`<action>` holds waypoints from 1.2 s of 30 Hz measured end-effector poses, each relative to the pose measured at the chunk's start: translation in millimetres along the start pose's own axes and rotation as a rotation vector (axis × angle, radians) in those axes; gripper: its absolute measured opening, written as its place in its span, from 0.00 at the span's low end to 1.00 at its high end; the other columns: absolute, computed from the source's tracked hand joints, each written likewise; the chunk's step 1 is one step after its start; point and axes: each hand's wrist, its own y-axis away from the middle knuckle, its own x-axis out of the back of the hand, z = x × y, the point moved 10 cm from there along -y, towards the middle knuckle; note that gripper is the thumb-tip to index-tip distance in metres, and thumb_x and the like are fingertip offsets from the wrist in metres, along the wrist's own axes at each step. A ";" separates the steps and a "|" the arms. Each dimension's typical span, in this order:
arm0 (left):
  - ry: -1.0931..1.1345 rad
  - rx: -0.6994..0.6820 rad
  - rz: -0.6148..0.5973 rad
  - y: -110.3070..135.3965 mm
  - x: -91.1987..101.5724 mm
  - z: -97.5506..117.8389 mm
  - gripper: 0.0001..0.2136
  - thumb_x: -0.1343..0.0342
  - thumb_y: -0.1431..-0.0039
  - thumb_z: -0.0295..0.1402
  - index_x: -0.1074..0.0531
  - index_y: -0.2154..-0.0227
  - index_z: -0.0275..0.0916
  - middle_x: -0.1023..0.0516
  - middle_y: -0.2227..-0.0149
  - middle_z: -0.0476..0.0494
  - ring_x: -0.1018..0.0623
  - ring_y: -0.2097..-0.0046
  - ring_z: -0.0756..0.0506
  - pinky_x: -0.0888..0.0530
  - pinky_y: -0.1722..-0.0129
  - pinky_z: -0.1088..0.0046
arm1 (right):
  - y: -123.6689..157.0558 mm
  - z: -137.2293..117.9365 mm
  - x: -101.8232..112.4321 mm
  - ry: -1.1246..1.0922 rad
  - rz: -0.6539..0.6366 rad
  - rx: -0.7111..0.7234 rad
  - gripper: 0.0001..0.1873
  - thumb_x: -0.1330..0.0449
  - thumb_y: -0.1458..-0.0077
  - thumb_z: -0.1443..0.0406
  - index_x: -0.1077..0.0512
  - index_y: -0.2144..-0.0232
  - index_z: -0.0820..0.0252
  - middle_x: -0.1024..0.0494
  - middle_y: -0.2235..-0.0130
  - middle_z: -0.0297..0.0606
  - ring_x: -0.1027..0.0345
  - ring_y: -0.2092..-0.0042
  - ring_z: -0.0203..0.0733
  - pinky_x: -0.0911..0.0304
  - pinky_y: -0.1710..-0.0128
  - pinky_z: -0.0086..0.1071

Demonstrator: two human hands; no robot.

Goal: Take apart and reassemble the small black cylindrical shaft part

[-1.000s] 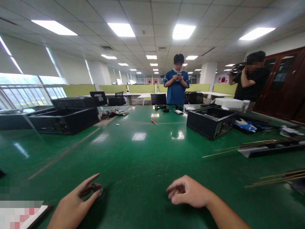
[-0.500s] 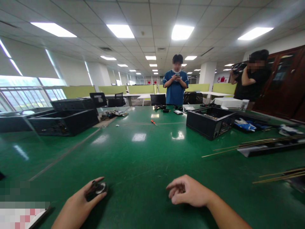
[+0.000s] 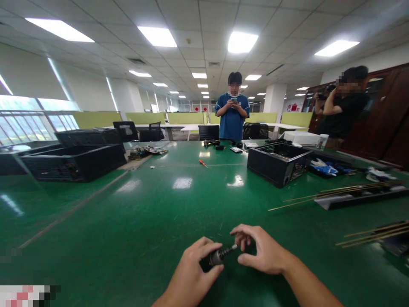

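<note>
My left hand (image 3: 191, 270) grips a dark cylindrical part (image 3: 217, 257) between thumb and fingers, just above the green tabletop (image 3: 134, 238). A thin ridged shaft with a pale tip sticks out of the part, pointing right and slightly up. Its exact kind I cannot make out. Close to that tip is my right hand (image 3: 266, 253), its fingers curved and the thumb apart from them, with a gap between. Nothing shows in the right hand, and whether a fingertip touches the shaft is unclear.
An orange-handled screwdriver (image 3: 202, 163) lies ahead. Dark computer cases stand right (image 3: 277, 164) and left (image 3: 76, 164). Thin brass-coloured rods (image 3: 303, 199) reach in from the right beside a metal channel (image 3: 354, 198). One person (image 3: 233, 115) stands opposite; another (image 3: 343, 108) holds a camera at right.
My left hand has moved right with the dark part and turned it so that its shaft shows. My right hand has shifted slightly right and up, its fingers spread wider.
</note>
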 end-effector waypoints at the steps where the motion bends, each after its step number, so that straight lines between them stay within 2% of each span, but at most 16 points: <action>1: -0.001 -0.007 -0.004 3.1 -2.2 -1.1 0.18 0.38 0.50 0.24 0.22 0.55 0.45 0.19 0.61 0.46 0.20 0.58 0.43 0.26 0.56 0.68 | 0.3 -0.6 -4.1 0.028 -0.016 -0.011 0.28 0.32 0.56 0.68 0.29 0.50 0.56 0.21 0.61 0.34 0.29 0.63 0.41 0.37 0.60 0.32; 4: -0.010 -0.008 0.019 12.0 0.7 -7.7 0.21 0.38 0.52 0.22 0.24 0.54 0.44 0.19 0.61 0.47 0.20 0.59 0.44 0.25 0.57 0.68 | 0.5 -2.8 -15.7 0.142 -0.044 -0.030 0.27 0.30 0.58 0.66 0.26 0.53 0.56 0.21 0.62 0.34 0.29 0.63 0.42 0.37 0.61 0.32; 7: -0.007 -0.034 0.015 16.3 3.5 -6.9 0.13 0.40 0.50 0.21 0.25 0.62 0.42 0.19 0.64 0.48 0.20 0.61 0.45 0.25 0.59 0.70 | -0.5 -7.0 -24.9 0.248 -0.052 -0.006 0.21 0.29 0.58 0.64 0.24 0.57 0.57 0.22 0.63 0.35 0.29 0.63 0.42 0.38 0.60 0.32; 9: 0.003 -0.070 0.007 17.4 3.1 -2.3 0.11 0.40 0.48 0.21 0.25 0.64 0.42 0.20 0.65 0.48 0.20 0.62 0.46 0.25 0.60 0.70 | -1.0 -8.6 -31.3 0.275 -0.068 0.011 0.18 0.30 0.56 0.63 0.23 0.59 0.57 0.22 0.64 0.34 0.29 0.62 0.42 0.39 0.60 0.32; 16: 0.020 -0.148 0.017 20.9 -1.6 6.1 0.13 0.40 0.48 0.20 0.24 0.61 0.42 0.20 0.62 0.45 0.20 0.60 0.46 0.24 0.59 0.70 | -1.6 -5.6 -47.2 0.312 -0.129 0.025 0.10 0.37 0.45 0.60 0.21 0.62 0.58 0.22 0.66 0.34 0.29 0.64 0.40 0.41 0.61 0.29; 18: 0.026 -0.153 0.022 21.2 -1.7 6.2 0.14 0.40 0.49 0.20 0.24 0.61 0.42 0.20 0.63 0.45 0.20 0.61 0.46 0.24 0.59 0.70 | -2.2 -6.0 -49.3 0.298 -0.144 0.037 0.10 0.40 0.41 0.60 0.21 0.64 0.59 0.22 0.68 0.34 0.29 0.65 0.38 0.42 0.64 0.28; 22: 0.025 -0.146 0.028 20.6 -1.1 4.9 0.13 0.40 0.48 0.21 0.23 0.60 0.42 0.20 0.62 0.44 0.20 0.60 0.46 0.24 0.59 0.70 | -3.5 -8.2 -50.9 0.272 -0.157 0.052 0.15 0.45 0.37 0.63 0.22 0.70 0.60 0.23 0.72 0.33 0.30 0.68 0.36 0.42 0.65 0.28; 29: 0.035 -0.119 0.022 20.0 0.4 2.8 0.11 0.40 0.46 0.23 0.23 0.62 0.42 0.20 0.63 0.43 0.19 0.61 0.45 0.24 0.59 0.69 | -2.1 -12.3 -45.4 0.285 -0.102 0.031 0.07 0.38 0.44 0.63 0.21 0.64 0.58 0.21 0.68 0.34 0.29 0.66 0.39 0.40 0.64 0.29; 36: 0.023 -0.119 0.058 21.7 5.4 2.1 0.12 0.39 0.48 0.22 0.23 0.61 0.42 0.19 0.62 0.44 0.19 0.61 0.45 0.24 0.60 0.69 | -0.6 -10.6 -38.8 0.291 -0.063 0.011 0.05 0.36 0.49 0.65 0.23 0.66 0.58 0.22 0.67 0.34 0.29 0.64 0.40 0.40 0.61 0.31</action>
